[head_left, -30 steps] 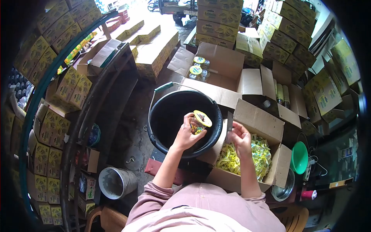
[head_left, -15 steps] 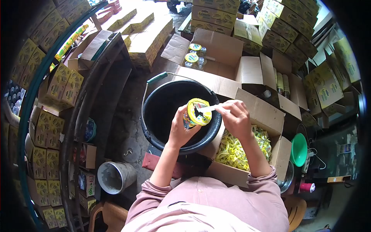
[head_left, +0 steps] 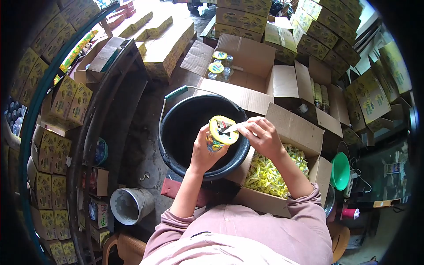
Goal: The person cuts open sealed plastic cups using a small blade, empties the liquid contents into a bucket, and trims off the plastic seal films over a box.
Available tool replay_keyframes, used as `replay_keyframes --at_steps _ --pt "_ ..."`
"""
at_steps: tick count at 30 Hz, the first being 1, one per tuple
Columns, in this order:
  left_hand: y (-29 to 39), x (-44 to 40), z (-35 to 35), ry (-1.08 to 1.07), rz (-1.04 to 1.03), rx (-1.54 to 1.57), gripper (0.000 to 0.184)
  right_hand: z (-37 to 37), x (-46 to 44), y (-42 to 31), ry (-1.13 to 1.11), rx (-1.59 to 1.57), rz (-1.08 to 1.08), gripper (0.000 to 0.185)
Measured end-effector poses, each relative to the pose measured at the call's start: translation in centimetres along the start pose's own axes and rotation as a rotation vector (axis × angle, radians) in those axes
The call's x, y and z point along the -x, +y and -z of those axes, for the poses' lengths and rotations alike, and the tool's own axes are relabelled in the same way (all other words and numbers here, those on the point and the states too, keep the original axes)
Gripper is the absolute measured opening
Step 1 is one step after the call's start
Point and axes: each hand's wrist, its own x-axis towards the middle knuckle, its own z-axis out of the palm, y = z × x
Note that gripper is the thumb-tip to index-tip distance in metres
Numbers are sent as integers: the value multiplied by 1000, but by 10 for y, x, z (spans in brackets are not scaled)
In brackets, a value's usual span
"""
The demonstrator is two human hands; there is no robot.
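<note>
My left hand (head_left: 202,151) is wrapped around a small printed cup (head_left: 213,143) with a yellow-rimmed top, tilted over the black bucket (head_left: 176,128). A dark opening shows in the middle of the cup's top. Between the fingertips of my right hand (head_left: 261,136) is a thin whitish flat strip (head_left: 233,128); its far end lies at that opening. Whether the strip is a tool or a peeled piece of the seal I cannot tell. To the right of the bucket, under my right forearm, a cardboard box (head_left: 300,126) holds a heap of yellow-and-white strips (head_left: 269,176).
Beyond the bucket, an open carton (head_left: 251,51) contains several lidded jars (head_left: 216,67). A grey pail (head_left: 148,203) stands at lower left, and a green bowl (head_left: 340,171) is on the right. Stacked yellow cartons (head_left: 240,20) rise behind; a shelf (head_left: 117,101) runs along the left.
The cup is slightly lower and its top is turned a little. My right hand has shifted slightly left and down, with the whitish strip still at the opening.
</note>
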Motion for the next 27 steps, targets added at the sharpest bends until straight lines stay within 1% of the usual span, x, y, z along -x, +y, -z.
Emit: replay_keyframes --at_steps 1,2,5,8,12,15,16,20,24,27 --pt "1 0 0 4 5 -21 61 -1 1 0 -8 5 7 25" --pt "1 0 -1 8 10 -42 61 -2 3 1 -9 -8 14 30" --pt "-4 2 -2 4 50 -59 61 3 0 -2 -24 -19 28 39" --pt "-2 3 -1 -14 90 -42 58 1 -2 -2 39 -37 26 36" --pt "0 3 -1 -25 59 -45 54 0 -1 1 29 -40 79 42" --pt "0 4 0 -37 63 -42 51 5 -5 -2 50 -54 95 42" --pt "2 4 0 -42 69 -37 50 6 -5 -3 50 -83 100 40" --pt "5 3 0 -43 34 -7 47 3 -3 -4 81 -121 83 44" --pt "4 4 1 -72 114 15 47 -1 -1 -4 71 -46 62 50" --pt "4 4 1 -59 78 26 47 1 -3 -5 68 -63 53 51"
